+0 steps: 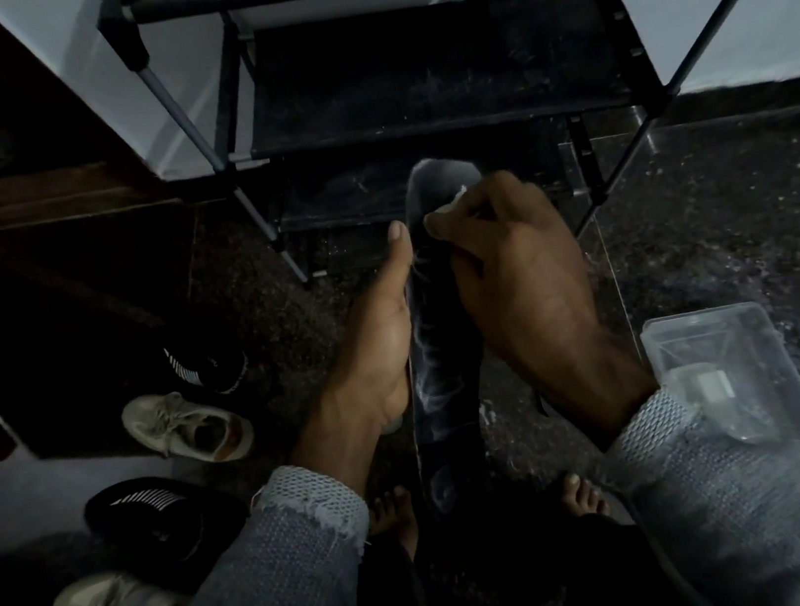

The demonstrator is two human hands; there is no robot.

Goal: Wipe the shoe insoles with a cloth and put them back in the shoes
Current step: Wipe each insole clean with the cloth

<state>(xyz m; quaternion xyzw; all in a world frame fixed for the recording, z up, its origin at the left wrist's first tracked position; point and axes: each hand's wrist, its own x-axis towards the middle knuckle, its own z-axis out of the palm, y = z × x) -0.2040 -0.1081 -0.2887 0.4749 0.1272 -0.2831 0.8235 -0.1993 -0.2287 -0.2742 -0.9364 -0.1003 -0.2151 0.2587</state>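
Nearest, two bare feet (584, 493) stand on the dark speckled stone floor (737, 211), one on each side of the heel end of a long dark insole (440, 359) streaked with pale smears. Both forearms come up from the bottom edge in grey knitted sleeves (282, 569).

To the left lie two pale lace-up sneakers (188, 428) and two black slip-on shoes with white stripes (154, 510), set loosely in a column; the farther black one is mostly lost in shadow. To the right, just beside the right sleeve, a clear plastic rectangular tray (741, 376) sits on the floor with a small clear object inside that is too faint to tell.

Between these, the insole is held lengthwise, heel toward the person and toe pointing away. The left hand (382, 336) grasps its left edge, thumb stretched up along the rim and the other fingers hidden beneath it. The right hand (518, 274) has its fingers curled round a small white cloth (455, 201), only a scrap of which shows, and holds it against the insole's upper face near the toe.

Beyond the toe stands a black metal-framed shoe rack (431, 75) with dusty dark fabric shelves, backed by a pale wall (732, 4). A dark wooden piece of furniture (2, 154) fills the far left.
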